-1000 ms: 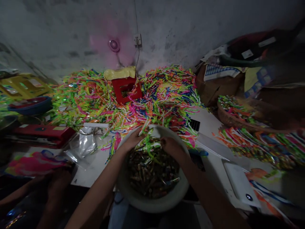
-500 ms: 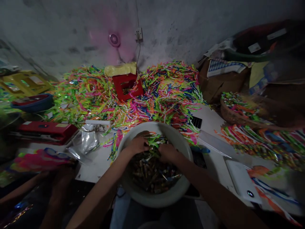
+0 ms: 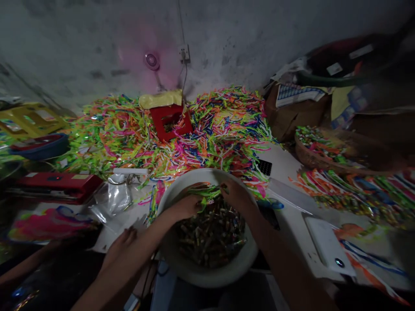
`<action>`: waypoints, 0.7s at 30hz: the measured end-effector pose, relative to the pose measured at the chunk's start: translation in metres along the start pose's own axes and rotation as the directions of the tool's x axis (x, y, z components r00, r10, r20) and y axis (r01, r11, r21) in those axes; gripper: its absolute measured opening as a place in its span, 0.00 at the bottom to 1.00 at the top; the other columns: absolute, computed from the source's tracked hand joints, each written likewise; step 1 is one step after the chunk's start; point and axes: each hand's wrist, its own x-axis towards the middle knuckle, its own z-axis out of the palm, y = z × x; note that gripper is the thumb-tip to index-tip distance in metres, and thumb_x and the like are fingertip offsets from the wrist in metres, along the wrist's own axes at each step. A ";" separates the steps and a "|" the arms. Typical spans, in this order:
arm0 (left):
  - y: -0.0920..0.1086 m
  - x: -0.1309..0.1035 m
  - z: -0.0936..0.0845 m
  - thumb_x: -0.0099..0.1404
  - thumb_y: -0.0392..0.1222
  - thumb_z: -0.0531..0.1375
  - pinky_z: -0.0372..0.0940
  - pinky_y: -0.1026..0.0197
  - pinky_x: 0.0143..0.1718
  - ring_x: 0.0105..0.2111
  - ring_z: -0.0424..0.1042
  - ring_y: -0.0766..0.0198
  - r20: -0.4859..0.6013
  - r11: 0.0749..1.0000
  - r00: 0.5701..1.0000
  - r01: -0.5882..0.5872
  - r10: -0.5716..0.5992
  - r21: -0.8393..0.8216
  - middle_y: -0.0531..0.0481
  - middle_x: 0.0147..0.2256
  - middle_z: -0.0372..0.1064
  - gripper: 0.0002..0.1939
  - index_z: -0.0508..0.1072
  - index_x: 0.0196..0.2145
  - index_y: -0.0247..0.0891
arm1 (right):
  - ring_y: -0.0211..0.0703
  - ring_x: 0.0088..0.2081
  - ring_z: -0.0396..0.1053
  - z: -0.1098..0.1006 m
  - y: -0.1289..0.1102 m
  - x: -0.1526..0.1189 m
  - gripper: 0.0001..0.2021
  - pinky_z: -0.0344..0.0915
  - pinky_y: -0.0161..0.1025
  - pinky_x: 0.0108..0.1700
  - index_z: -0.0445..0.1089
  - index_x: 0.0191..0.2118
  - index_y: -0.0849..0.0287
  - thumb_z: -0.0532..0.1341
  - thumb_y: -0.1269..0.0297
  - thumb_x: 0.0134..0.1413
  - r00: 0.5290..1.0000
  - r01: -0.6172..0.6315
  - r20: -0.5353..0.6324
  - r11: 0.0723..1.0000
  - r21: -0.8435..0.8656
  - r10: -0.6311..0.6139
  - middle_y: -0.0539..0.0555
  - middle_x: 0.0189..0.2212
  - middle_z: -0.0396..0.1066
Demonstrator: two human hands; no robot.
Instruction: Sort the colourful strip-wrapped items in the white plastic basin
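A wide pale basin point(image 3: 207, 278) stands in front of me, holding many small brownish tube-like pieces point(image 3: 210, 233). Limp green and orange strips point(image 3: 209, 192), which look like uninflated balloons, lie on top at its far side. My left hand point(image 3: 189, 206) is inside the basin, its fingers closed about the green strips. Across from it, my right hand point(image 3: 236, 193) is near the far right inner wall with curled fingers. Dim light hides what, if anything, those fingers hold.
Heaped colourful strips point(image 3: 123, 125) cover the back, around a red stool point(image 3: 168, 123). At left are a red sealer-like device point(image 3: 58, 185), clear plastic bags point(image 3: 118, 194) and another person's hand point(image 3: 121, 244). A white phone-like object point(image 3: 327, 244) and a round basket point(image 3: 319, 160) are at right.
My right hand has moved away from my left, up towards the basin's far right wall. The other person's hand has come right, beside my left forearm. The view has shifted slightly.
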 end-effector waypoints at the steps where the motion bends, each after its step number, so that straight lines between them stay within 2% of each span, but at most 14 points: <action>1: 0.000 0.001 -0.009 0.60 0.39 0.52 0.61 0.57 0.46 0.42 0.68 0.56 -0.025 1.000 1.000 -0.015 0.015 -0.014 0.44 0.40 0.72 0.12 0.72 0.38 0.36 | 0.43 0.40 0.65 -0.001 0.000 0.000 0.11 0.57 0.36 0.43 0.68 0.39 0.58 0.50 0.64 0.56 1.000 -0.006 -0.016 1.000 0.015 0.006 0.55 0.38 0.69; 3: 0.002 0.004 -0.024 0.62 0.41 0.50 0.57 0.56 0.52 0.49 0.64 0.56 -0.079 0.996 0.996 -0.056 0.051 -0.070 0.46 0.48 0.67 0.16 0.69 0.45 0.39 | 0.43 0.39 0.65 -0.003 0.002 0.002 0.11 0.58 0.36 0.41 0.68 0.37 0.58 0.50 0.64 0.55 0.999 -0.017 -0.045 0.999 0.045 0.019 0.54 0.37 0.69; 5: 0.007 0.009 -0.029 0.61 0.42 0.50 0.55 0.55 0.53 0.51 0.62 0.55 -0.113 0.987 0.991 -0.090 0.075 -0.132 0.48 0.50 0.66 0.17 0.68 0.48 0.41 | 0.43 0.38 0.65 -0.004 0.004 0.005 0.10 0.58 0.36 0.40 0.68 0.34 0.59 0.51 0.64 0.54 0.997 -0.025 -0.071 0.997 0.080 0.031 0.55 0.36 0.69; 11: 0.029 0.031 -0.011 0.61 0.42 0.51 0.50 0.52 0.56 0.54 0.59 0.51 -0.216 0.989 0.972 -0.116 0.094 -0.094 0.44 0.51 0.64 0.21 0.65 0.52 0.39 | 0.44 0.36 0.66 -0.005 0.005 0.006 0.08 0.60 0.37 0.39 0.68 0.30 0.58 0.53 0.63 0.51 0.991 -0.005 -0.130 0.979 0.201 0.032 0.53 0.32 0.70; 13: 0.027 0.035 -0.013 0.61 0.42 0.51 0.50 0.53 0.57 0.54 0.58 0.52 -0.254 0.988 0.962 -0.128 0.103 -0.083 0.44 0.52 0.63 0.22 0.65 0.52 0.39 | 0.43 0.34 0.66 -0.006 0.007 0.006 0.09 0.61 0.37 0.38 0.68 0.31 0.58 0.52 0.62 0.51 0.988 -0.001 -0.149 0.964 0.264 0.042 0.53 0.31 0.70; 16: 0.001 0.036 -0.039 0.62 0.43 0.50 0.50 0.54 0.57 0.53 0.59 0.55 -0.344 0.989 0.936 -0.114 0.076 -0.090 0.45 0.52 0.62 0.20 0.67 0.50 0.40 | 0.43 0.33 0.67 -0.012 0.021 0.011 0.13 0.63 0.37 0.35 0.67 0.35 0.59 0.49 0.60 0.54 0.977 -0.021 -0.190 0.931 0.364 0.096 0.55 0.32 0.71; 18: -0.031 0.034 -0.065 0.62 0.43 0.50 0.51 0.54 0.57 0.53 0.59 0.56 -0.417 0.988 0.907 -0.006 -0.058 -0.152 0.45 0.52 0.62 0.18 0.69 0.48 0.40 | 0.43 0.34 0.68 -0.019 0.039 0.020 0.15 0.64 0.37 0.36 0.66 0.38 0.60 0.48 0.59 0.54 0.971 -0.033 -0.201 0.907 0.420 0.129 0.56 0.34 0.71; 19: -0.049 0.033 -0.078 0.62 0.44 0.51 0.50 0.53 0.57 0.53 0.59 0.56 -0.438 0.975 0.884 0.075 -0.161 -0.207 0.45 0.51 0.63 0.17 0.69 0.47 0.40 | 0.44 0.35 0.69 -0.023 0.049 0.028 0.15 0.65 0.38 0.36 0.66 0.38 0.60 0.49 0.57 0.53 0.973 -0.042 -0.181 0.884 0.465 0.141 0.56 0.35 0.71; 21: -0.085 0.032 -0.099 0.59 0.44 0.55 0.52 0.51 0.55 0.53 0.58 0.52 -0.441 0.930 0.833 0.216 -0.334 -0.296 0.44 0.49 0.63 0.17 0.67 0.46 0.39 | 0.45 0.35 0.69 -0.031 0.070 0.049 0.15 0.65 0.39 0.36 0.68 0.38 0.60 0.54 0.55 0.50 0.981 -0.065 -0.130 0.876 0.477 0.144 0.56 0.34 0.72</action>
